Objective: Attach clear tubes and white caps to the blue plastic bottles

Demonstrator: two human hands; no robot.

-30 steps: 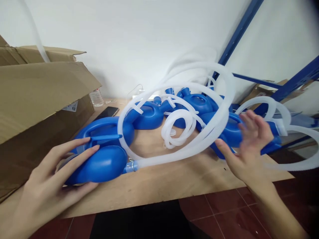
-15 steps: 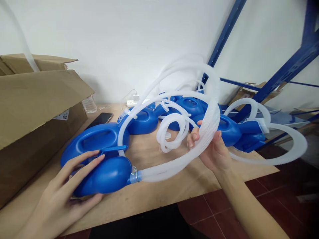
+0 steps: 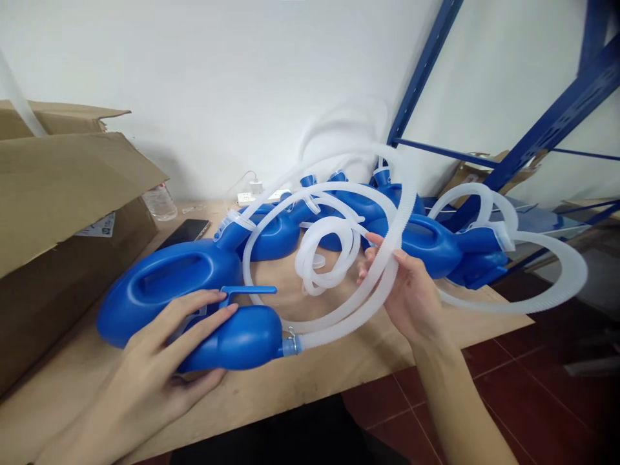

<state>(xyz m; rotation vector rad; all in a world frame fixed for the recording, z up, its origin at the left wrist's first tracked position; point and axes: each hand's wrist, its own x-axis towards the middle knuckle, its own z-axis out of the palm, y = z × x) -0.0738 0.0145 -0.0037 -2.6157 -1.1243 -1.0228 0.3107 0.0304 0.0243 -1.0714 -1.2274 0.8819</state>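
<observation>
My left hand (image 3: 188, 349) is closed round a blue bulb-shaped urinal head (image 3: 237, 339) with a flat hook handle on top, held above the table's front. A metal clip circles its narrow outlet, where a translucent corrugated hose (image 3: 339, 326) is joined. My right hand (image 3: 407, 290) has its thumb and fingers round two strands of that looping hose. Behind the left hand lies a blue urinal bottle (image 3: 165, 284) with a white-rimmed neck; one end of the hose loops runs to that neck. Part of the urinal head is hidden by my left fingers.
Several more blue bottles (image 3: 276, 236) stand along the back, with a coiled hose (image 3: 310, 278) before them. At left are a cardboard box (image 3: 72, 181), a phone (image 3: 186, 232) and a clear plastic bottle (image 3: 159, 203). A blue metal rack (image 3: 513, 161) rises at right beyond the table edge.
The urinal head has moved right in view with my left hand. The hose loop in my right hand has sunk and its strands have spread apart. The view has shifted slightly.
</observation>
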